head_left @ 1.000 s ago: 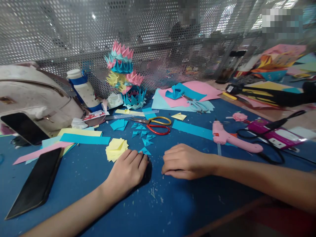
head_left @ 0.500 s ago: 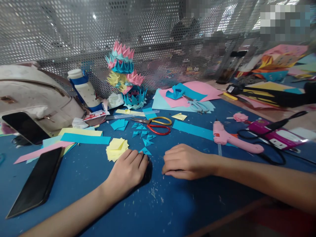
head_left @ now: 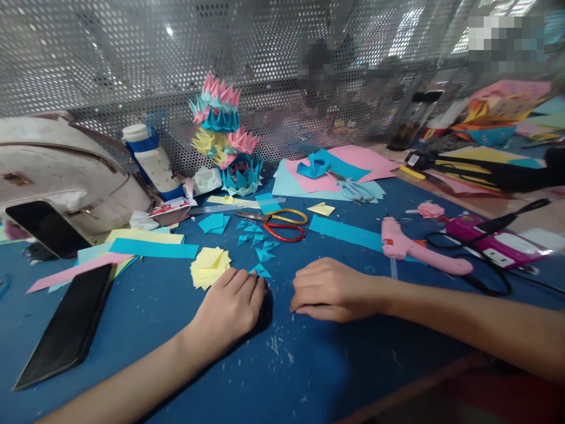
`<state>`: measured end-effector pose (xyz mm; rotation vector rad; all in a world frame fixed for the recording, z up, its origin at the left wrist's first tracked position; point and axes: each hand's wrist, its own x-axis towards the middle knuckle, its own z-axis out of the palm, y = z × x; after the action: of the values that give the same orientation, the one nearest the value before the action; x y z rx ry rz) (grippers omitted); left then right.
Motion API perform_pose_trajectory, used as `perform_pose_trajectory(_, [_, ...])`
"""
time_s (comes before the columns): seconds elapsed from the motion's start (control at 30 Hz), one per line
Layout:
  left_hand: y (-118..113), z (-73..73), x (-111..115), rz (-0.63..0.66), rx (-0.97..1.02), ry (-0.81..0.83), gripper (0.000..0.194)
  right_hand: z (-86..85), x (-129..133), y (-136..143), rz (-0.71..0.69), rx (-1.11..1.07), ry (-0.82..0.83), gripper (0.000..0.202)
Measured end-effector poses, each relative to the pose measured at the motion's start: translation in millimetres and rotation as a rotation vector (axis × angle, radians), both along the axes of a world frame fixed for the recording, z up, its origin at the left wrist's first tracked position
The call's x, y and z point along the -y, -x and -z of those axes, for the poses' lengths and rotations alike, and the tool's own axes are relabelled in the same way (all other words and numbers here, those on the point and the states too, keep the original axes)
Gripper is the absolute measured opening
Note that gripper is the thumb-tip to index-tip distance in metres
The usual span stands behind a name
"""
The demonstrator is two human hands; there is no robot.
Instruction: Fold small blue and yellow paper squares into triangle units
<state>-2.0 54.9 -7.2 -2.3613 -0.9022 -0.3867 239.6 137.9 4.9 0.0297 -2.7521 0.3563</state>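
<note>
My left hand [head_left: 236, 300] rests on the blue table with its fingers curled into a loose fist, and nothing shows in it. Just behind its knuckles lies a stack of yellow paper squares [head_left: 209, 267]. Small folded blue paper triangles [head_left: 263, 254] are scattered beyond it. Across a narrow gap, my right hand [head_left: 329, 291] also lies knuckles up with its fingers curled in; no object shows there. Scissors [head_left: 282, 218] with one yellow and one red handle lie behind both hands. A blue paper strip [head_left: 346, 231] is beyond my right hand.
A pink glue gun [head_left: 399, 244] and its cable lie at right, near a magenta power strip [head_left: 489, 238]. Phones [head_left: 66, 327], paper strips [head_left: 154, 247], a bag [head_left: 66, 165] and a bottle [head_left: 154, 162] occupy the left. A folded-paper tower [head_left: 220, 121] stands before the perforated metal screen [head_left: 273, 70].
</note>
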Motion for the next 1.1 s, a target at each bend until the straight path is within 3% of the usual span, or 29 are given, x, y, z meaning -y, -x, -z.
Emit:
perform_pose_trajectory(0.3, [-8,-2.0,10,-0.136,-0.041,0.038,0.028,1.3,-1,0,-0.001,0.012,-0.013,0.023])
perform_pose_trajectory(0.5, [-6,-0.9,6,-0.130,0.017,0.095,0.023,2.8,-1,-1,-0.013,0.007,-0.037,0.021])
perform_pose_trajectory(0.67, [-4,-8.9,4,-0.102,0.069,0.220,0.022,3.5,-1,-2,-0.019,0.024,-0.069,0.022])
perform_pose_trajectory(0.83, [35,-18.3,-27,-0.143,0.218,0.328,0.022,3.0,0,-3,-0.013,0.020,-0.065,0.024])
perform_pose_trajectory(0.9, [59,-19.2,-48,-0.212,0.284,0.323,0.019,3.0,0,-2,-0.016,0.020,-0.056,0.023])
perform_pose_trajectory(1.0, [91,-16.7,-75,-0.341,0.340,0.310,0.030,3.5,0,-1,-0.028,0.006,-0.046,0.021])
perform_pose_trajectory(1.1, [108,-11.3,-92,-0.432,0.344,0.340,0.031,4.2,0,0,-0.028,-0.009,-0.033,0.020])
